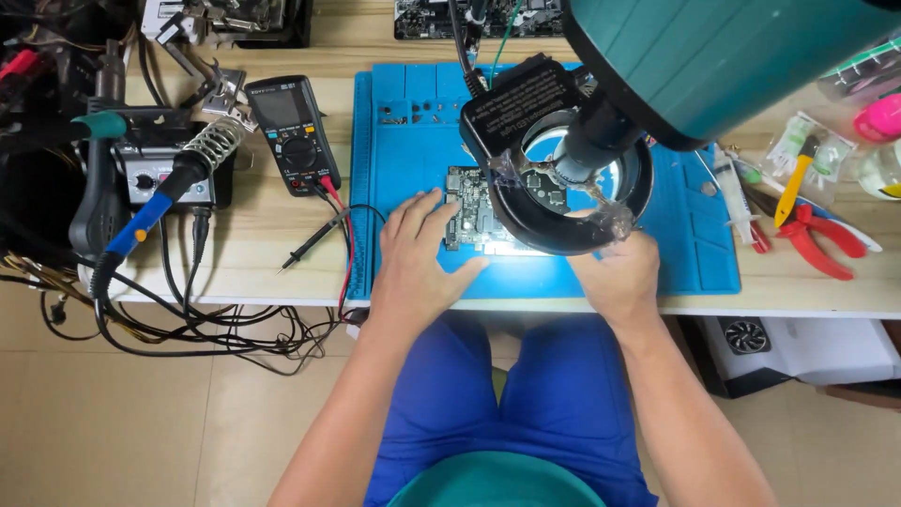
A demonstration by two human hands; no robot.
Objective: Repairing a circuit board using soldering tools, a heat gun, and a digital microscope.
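My left hand (413, 258) lies flat, fingers spread, on the near left part of the green circuit board (469, 208), pinning it to the blue work mat (413, 131) so it can't slide, no pinch there, just an open palm pressing down; my right hand (619, 272) sits at the board's right end, half tucked under the black ring light (563, 178), and I cannot tell whether its grip is pressed together or loose, since the fingers are hidden by the ring. The board rests on the mat directly below the microscope head (723, 56), right where the lit circle falls, which is why I keep it centred. Further left on the tabletop (263, 272) the multimeter (293, 131) lies with its probes (314, 239) trailing toward me, within easy reach. Beyond that, the soldering iron (160, 202) is parked in its coil holder, tip away from my arm. Off right, red pliers (826, 239) wait beside a syringe (732, 197)
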